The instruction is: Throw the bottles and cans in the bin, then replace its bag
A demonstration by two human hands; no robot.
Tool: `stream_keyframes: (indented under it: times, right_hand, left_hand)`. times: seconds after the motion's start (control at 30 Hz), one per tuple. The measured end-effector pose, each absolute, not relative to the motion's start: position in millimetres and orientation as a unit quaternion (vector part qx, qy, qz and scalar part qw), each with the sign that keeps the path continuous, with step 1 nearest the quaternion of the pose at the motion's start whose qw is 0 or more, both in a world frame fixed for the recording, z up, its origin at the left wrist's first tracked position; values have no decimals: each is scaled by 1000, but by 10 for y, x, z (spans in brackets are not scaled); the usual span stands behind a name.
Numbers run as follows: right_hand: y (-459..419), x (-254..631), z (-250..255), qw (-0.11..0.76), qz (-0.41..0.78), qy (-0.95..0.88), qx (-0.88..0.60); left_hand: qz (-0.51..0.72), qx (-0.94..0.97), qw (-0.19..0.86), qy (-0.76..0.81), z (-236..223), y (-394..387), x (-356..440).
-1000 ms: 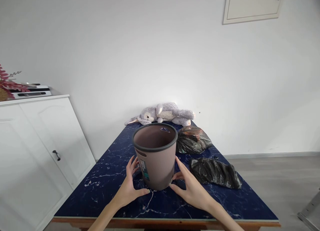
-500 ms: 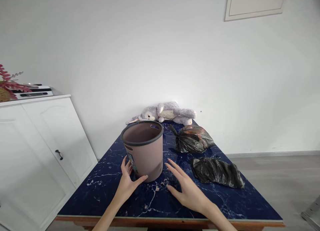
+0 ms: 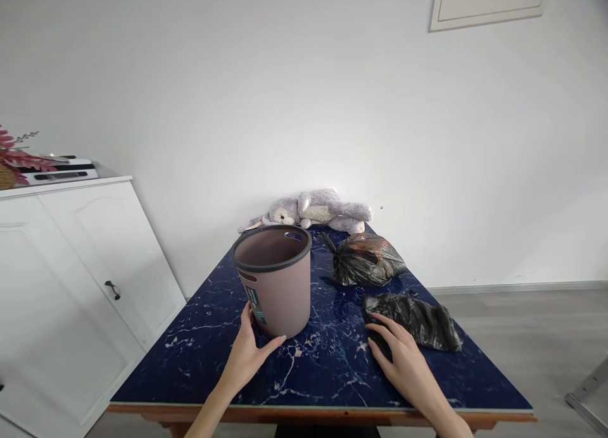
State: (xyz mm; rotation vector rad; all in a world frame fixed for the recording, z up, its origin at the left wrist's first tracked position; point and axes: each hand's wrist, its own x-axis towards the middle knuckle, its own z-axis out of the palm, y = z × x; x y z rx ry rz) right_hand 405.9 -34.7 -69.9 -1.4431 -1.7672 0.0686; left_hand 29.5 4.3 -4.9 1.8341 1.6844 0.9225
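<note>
A brown plastic bin [image 3: 276, 280] with a dark grey rim stands upright on the dark blue marbled table [image 3: 323, 368], left of centre. My left hand [image 3: 249, 354] rests against its base, fingers spread and thumb along the bottom edge. My right hand [image 3: 403, 362] lies open on the table, its fingertips touching the near end of a flat black plastic bag [image 3: 413, 321]. A second black bag [image 3: 365, 261], filled and knotted, sits behind it, to the right of the bin.
A grey plush toy [image 3: 308, 211] lies at the table's far edge against the white wall. A white cabinet [image 3: 71, 286] stands to the left, with a pink plant [image 3: 16, 159] and a flat device on top. Grey floor lies to the right.
The bin has slid left from the table's middle. My right hand left the bin and moved right onto the flat black bag. My left hand stays at the bin's base.
</note>
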Motion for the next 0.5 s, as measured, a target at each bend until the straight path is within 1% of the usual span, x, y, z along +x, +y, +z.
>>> stream_keyframes:
  times: [0.1,0.2,0.37,0.5]
  right_hand:
    - [-357,3980,-700,410,49,-714,-566]
    - [-382,3946,-685,416,72,-711,-561]
    - [-413,3956,-707,424,105,-691,-576]
    - [-402,4008,-741,425,127,-683,-580]
  left_hand:
    - [339,681,227,608,-68,-32,301]
    - [357,676,245,596,-76,-73,275]
    - [434,625,299,576,-105,-28,184]
    - [484,594,319,558,-136,30,142]
